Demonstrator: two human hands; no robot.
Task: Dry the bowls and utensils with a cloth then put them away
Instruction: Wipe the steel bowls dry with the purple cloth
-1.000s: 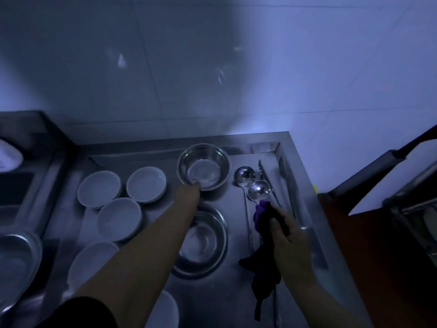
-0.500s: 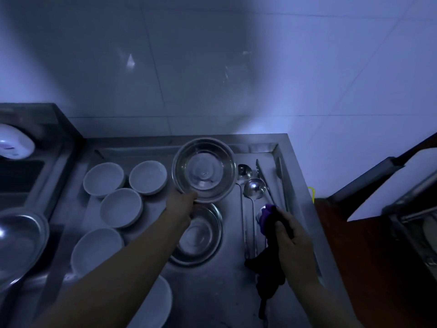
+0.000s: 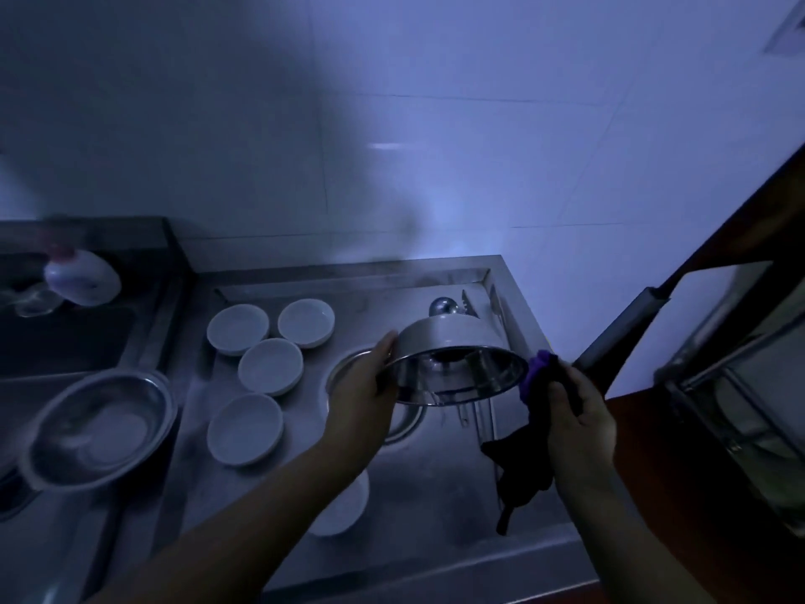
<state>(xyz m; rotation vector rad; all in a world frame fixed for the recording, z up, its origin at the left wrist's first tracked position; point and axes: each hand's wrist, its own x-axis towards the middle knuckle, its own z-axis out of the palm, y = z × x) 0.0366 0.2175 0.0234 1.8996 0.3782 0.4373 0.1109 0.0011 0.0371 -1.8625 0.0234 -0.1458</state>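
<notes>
Head view: a steel bowl (image 3: 453,364) is gripped by the left hand (image 3: 363,398) at frame centre, tipped toward the cloth (image 3: 538,372) clutched in the right hand (image 3: 575,411), seemingly for wiping.

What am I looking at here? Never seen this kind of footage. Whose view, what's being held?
No machine: a person wears one camera on the head, looking down at their own hands over a metal counter. The left hand grips a steel bowl by its rim, tipped so the opening faces down and towards the camera. The right hand holds a dark purple cloth beside the bowl. On the counter lie small white dishes, another steel bowl under the lifted one, and a ladle at the back. A steel basin sits far left.
</notes>
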